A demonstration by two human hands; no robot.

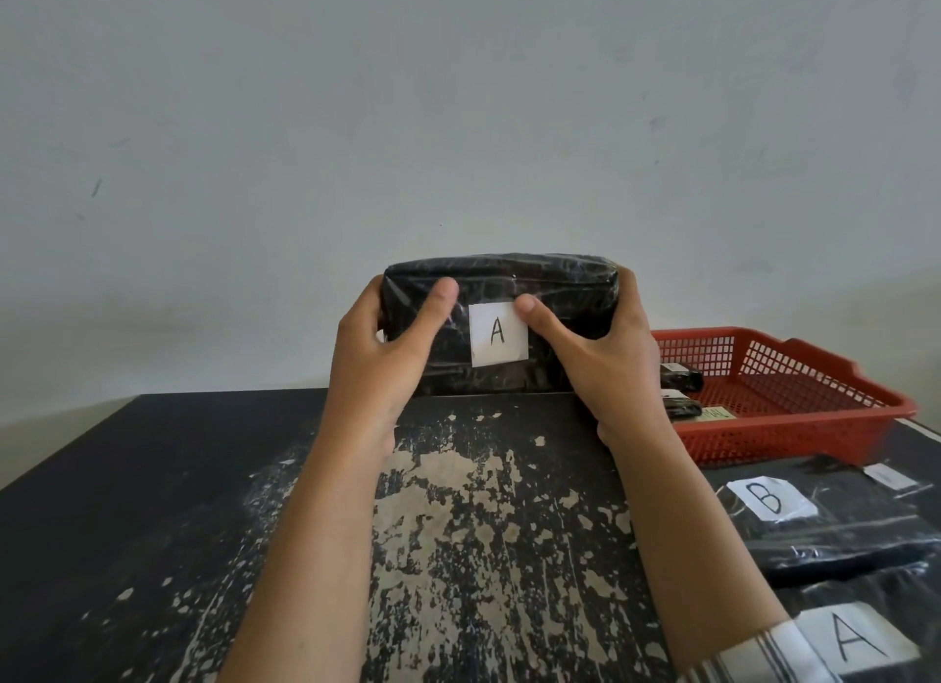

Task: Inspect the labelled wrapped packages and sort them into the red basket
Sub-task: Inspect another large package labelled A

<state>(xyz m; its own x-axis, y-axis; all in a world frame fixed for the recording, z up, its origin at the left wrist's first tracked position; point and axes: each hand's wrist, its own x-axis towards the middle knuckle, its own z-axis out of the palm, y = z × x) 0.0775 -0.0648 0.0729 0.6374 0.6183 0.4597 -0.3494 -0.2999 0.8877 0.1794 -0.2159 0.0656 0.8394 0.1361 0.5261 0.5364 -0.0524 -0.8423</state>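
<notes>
We see a person's left hand (377,356) and right hand (606,356) gripping a black rectangular package wrapped in shiny plastic film (509,280) by its two short ends. It is held upright in front of the pale wall, over the far edge of a black table with worn, flaking paint (458,504). Both thumbs lie flat on the front face. The other fingers curl round behind the package, where we cannot tell how they lie. A white paper label (498,332) on the front reads "A" in black handwriting, and the right thumb touches its upper right corner.

To the right stands a red plastic mesh basket (764,430) holding two small black wrapped packages (680,377); their labels are too small for us to read. Nearer, at the right edge, lie a black wrapped package labelled "B" (769,499) and another labelled "A" (860,642). A striped sleeve (753,657) partly overlaps the latter.
</notes>
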